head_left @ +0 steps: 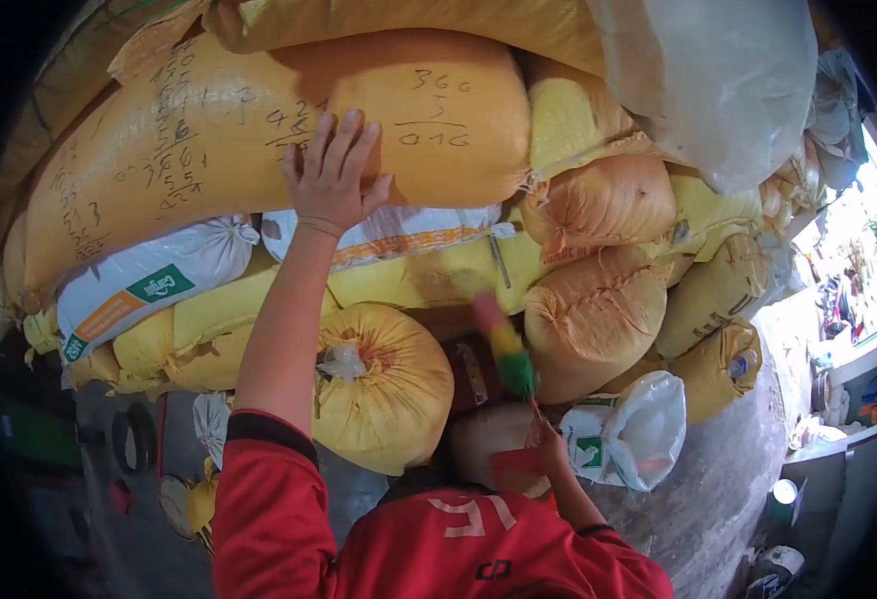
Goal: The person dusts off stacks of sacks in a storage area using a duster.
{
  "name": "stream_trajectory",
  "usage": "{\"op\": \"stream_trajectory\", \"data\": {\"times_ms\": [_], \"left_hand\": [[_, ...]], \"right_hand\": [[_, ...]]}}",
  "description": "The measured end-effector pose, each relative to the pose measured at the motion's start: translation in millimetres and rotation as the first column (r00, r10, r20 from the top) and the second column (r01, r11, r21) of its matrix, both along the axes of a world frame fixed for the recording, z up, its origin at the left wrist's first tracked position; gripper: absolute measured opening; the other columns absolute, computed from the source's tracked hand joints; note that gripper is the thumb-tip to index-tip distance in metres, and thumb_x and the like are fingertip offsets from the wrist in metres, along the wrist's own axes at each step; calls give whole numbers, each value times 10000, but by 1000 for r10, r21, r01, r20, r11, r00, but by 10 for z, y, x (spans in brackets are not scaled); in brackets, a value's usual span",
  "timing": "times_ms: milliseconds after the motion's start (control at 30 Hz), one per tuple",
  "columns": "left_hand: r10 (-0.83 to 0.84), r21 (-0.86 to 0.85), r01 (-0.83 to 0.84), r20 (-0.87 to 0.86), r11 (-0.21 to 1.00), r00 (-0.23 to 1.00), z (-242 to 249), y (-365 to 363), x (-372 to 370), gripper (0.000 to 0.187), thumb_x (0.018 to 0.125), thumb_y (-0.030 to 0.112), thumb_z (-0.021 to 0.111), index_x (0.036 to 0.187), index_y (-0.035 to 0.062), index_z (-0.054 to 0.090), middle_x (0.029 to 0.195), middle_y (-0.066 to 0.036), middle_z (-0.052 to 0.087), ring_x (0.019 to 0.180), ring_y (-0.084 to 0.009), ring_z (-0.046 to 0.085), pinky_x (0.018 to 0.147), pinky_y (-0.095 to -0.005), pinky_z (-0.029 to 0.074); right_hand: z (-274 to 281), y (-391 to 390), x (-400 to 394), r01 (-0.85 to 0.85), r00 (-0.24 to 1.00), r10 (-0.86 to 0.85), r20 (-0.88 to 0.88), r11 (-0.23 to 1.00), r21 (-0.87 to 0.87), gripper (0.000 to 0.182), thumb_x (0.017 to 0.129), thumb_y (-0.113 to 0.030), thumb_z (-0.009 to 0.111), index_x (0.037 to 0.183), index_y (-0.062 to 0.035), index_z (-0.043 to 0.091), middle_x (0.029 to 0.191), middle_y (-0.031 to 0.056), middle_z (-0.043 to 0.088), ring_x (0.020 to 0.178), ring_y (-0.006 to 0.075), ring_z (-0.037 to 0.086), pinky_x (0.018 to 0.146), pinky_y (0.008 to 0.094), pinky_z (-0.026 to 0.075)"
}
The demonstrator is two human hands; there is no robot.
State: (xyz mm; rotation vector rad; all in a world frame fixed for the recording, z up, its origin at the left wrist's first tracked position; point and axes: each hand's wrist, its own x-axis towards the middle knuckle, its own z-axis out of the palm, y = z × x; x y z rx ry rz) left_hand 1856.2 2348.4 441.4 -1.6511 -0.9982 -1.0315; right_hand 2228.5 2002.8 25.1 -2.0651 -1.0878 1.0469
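Observation:
My left hand [334, 180] lies flat with fingers spread on a large orange sack [448, 130] that has handwritten numbers on it. My right hand [548, 449] is lower down, closed around the thin handle of a duster [506, 354] with a fluffy pink, yellow and green head. The duster head points up and is blurred by motion, in front of the gap between a round tied yellow sack [384, 389] and an orange sack [598, 324]. Beneath the large sack are white printed sacks [154, 285] and a yellow sack [409, 278].
More stuffed sacks are stacked to the right, including a tied orange one [608, 200]. A pale plastic bag [708, 90] hangs over the upper right. An open white sack [643, 429] stands on the grey floor [698, 509]. Bright daylight comes through an opening at the far right.

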Motion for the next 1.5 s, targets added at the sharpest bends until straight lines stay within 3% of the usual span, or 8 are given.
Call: {"op": "stream_trajectory", "data": {"times_ms": [133,367,467,733,867,1033,1267,1500], "left_hand": [[-8,0,8,-11,1000,1000,-2,1,-9,493,757,491,452,1165,219,495,1258,22,442,1209,-189,350,1004,-444,84],[-5,15,5,-6,1000,1000,8,5,12,496,755,487,459,1175,223,484,1243,20,447,1207,-194,348,983,-446,116],[-1,11,1,-5,1000,1000,-7,-25,15,503,754,487,464,1182,223,478,1249,20,443,1210,-198,344,978,-447,123],[13,-6,-13,-7,1000,1000,-9,-3,3,505,751,485,470,1190,234,471,1269,21,426,1215,-203,339,980,-453,117],[8,-5,-8,1,1000,1000,-12,-10,19,508,745,488,475,1186,236,473,1270,20,425,1219,-203,336,982,-454,113],[5,-11,-5,4,1000,1000,-15,-8,15,514,736,490,483,1183,235,474,1269,22,427,1215,-199,339,978,-455,122],[7,-10,-7,6,1000,1000,-24,-15,16,508,741,485,477,1184,237,477,1270,26,430,1214,-196,342,971,-453,135],[1,-14,-1,4,1000,1000,-7,-19,10,496,753,484,455,1181,234,484,1262,18,439,1209,-194,348,978,-447,127]], "right_hand": [[1023,-473,-14,-167,793,444,417,817,-553,286,821,-305,435,943,-91,581,872,203,604,825,398,568,710,481,435],[1589,92,-477,-45,945,-1,327,990,133,196,875,-252,407,955,-81,459,777,222,578,731,436,544,623,501,418],[706,408,-310,109,994,-110,5,989,99,153,860,-212,436,893,-63,433,750,219,570,668,425,543,571,495,419],[252,118,-45,-534,552,423,719,841,-86,167,836,-182,449,972,-96,494,814,217,590,807,392,572,662,475,459],[980,-27,-282,-327,739,542,399,807,-491,212,838,-228,456,979,-83,522,835,224,591,830,384,567,683,482,451],[887,104,-311,-100,916,17,401,978,185,265,863,-278,446,898,-22,503,806,233,583,785,399,557,643,453,441],[988,623,-599,-82,973,39,228,980,182,203,866,-199,443,861,2,474,709,213,539,671,426,520,593,453,428],[222,-81,-247,-422,682,605,411,785,-454,269,820,-260,448,866,-34,588,830,228,604,790,374,593,682,478,460]]}}
